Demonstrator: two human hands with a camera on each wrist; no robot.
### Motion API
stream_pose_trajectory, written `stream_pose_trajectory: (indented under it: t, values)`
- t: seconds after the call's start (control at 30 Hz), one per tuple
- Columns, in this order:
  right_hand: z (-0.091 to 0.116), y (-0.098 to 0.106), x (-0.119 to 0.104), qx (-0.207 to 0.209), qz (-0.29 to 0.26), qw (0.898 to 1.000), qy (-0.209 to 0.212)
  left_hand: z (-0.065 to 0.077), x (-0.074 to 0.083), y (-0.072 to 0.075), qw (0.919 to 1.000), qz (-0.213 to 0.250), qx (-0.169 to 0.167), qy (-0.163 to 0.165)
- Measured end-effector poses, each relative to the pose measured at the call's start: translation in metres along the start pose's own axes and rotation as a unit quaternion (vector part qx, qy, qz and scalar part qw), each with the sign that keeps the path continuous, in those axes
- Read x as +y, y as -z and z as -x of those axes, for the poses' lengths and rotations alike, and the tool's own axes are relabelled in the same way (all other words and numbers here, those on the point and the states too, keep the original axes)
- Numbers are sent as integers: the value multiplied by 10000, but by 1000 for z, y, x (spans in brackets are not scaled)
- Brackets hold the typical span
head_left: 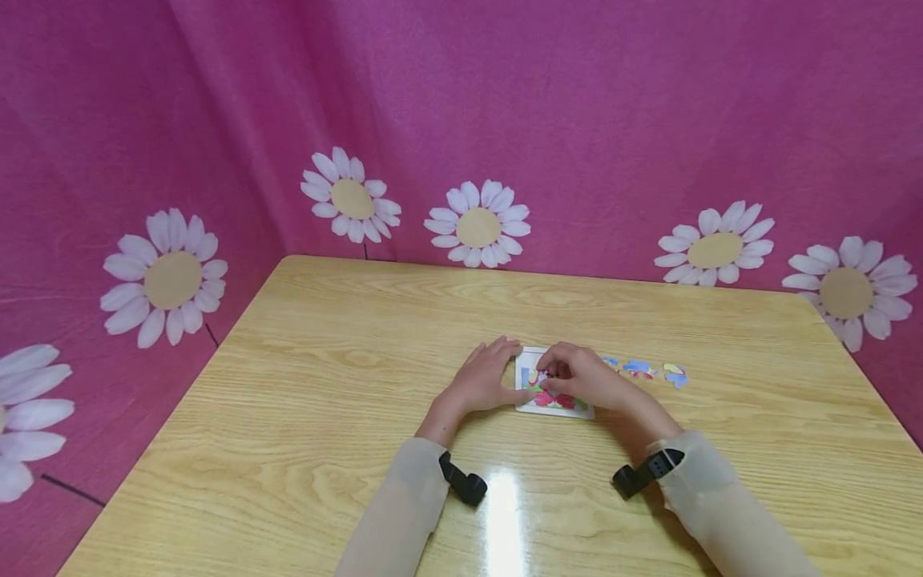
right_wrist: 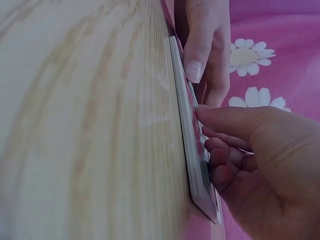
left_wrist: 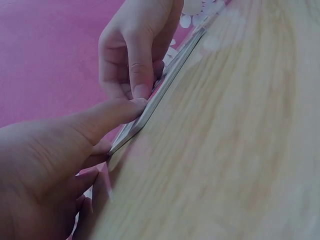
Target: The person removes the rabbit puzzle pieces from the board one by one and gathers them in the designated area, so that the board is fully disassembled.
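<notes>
A small white-framed jigsaw puzzle board (head_left: 530, 406) with a colourful picture lies flat on the wooden table. My left hand (head_left: 485, 381) steadies its left side, fingers fairly straight at the upper left corner and the thumb lying on the near left part. Over the middle of the board, my right hand (head_left: 587, 378) has curled fingers and a thumb that pinch at a puzzle piece, mostly hidden by the fingers. In the right wrist view, the right thumb (right_wrist: 225, 119) comes down at the picture surface, and the left hand (right_wrist: 205, 47) shows beyond it.
To the right of the board lie several loose puzzle pieces, among them a blue and red one (head_left: 638, 369) and a blue and yellow one (head_left: 676, 374). The wooden table (head_left: 346, 361) reaches back to a pink curtain (head_left: 577, 120) printed with white daisies.
</notes>
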State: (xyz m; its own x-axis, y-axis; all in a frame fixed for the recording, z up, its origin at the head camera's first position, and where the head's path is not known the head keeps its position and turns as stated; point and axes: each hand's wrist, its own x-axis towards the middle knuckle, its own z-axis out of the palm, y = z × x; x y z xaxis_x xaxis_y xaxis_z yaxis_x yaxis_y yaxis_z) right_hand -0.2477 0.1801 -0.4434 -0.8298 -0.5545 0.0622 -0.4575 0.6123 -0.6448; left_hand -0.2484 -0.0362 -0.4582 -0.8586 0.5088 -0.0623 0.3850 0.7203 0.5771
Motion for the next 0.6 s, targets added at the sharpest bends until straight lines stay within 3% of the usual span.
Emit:
stream_pose_trajectory:
  t: [0.37,0.6]
  values:
    - [-4,-1,-2,-277,-42,9996,-87,1,1,1,10000,75,6,59]
    - [-1,-2,-2,-173,-140,9994,-250,0,1,-1,10000,59,-25,75]
